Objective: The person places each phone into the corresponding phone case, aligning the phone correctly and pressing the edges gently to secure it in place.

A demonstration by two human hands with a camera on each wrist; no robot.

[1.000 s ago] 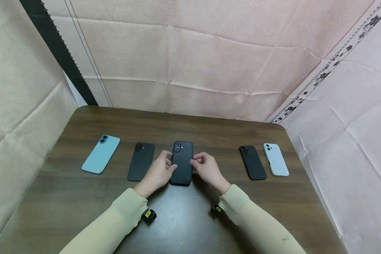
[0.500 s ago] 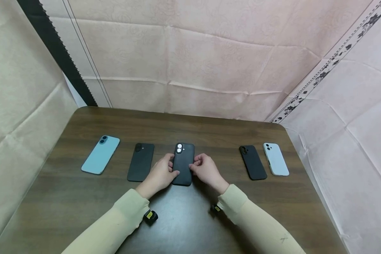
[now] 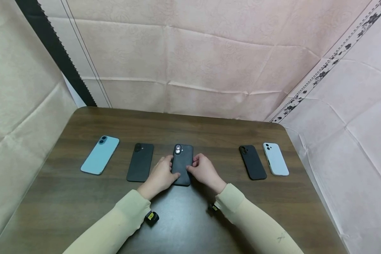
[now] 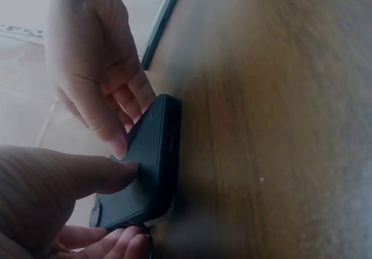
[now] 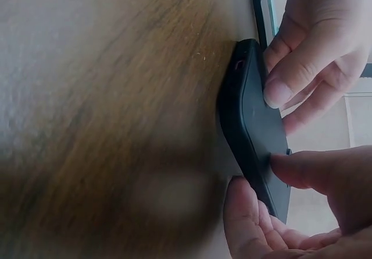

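Note:
A black phone in a black case (image 3: 183, 164) lies back side up at the middle of the table, its two camera lenses at the far end. My left hand (image 3: 160, 175) holds its left edge, with the thumb on the back and the fingers along the side. On the opposite edge my right hand (image 3: 206, 173) pinches it the same way. Low over the wood, the phone's charging-port end (image 4: 168, 142) faces the left wrist camera. In the right wrist view both thumbs press the black back (image 5: 264, 116), and the right fingertips (image 5: 239, 195) reach under the edge.
Left of the hands lie a dark phone (image 3: 140, 162) and a light blue phone (image 3: 100, 155). To the right are a black phone case (image 3: 253, 163) and a pale blue one (image 3: 276, 159). Cloth (image 3: 209, 63) hangs behind the brown table (image 3: 190, 121).
The black phone has shifted slightly toward me, with both hands still on it. The right thumb has moved a little further onto its back.

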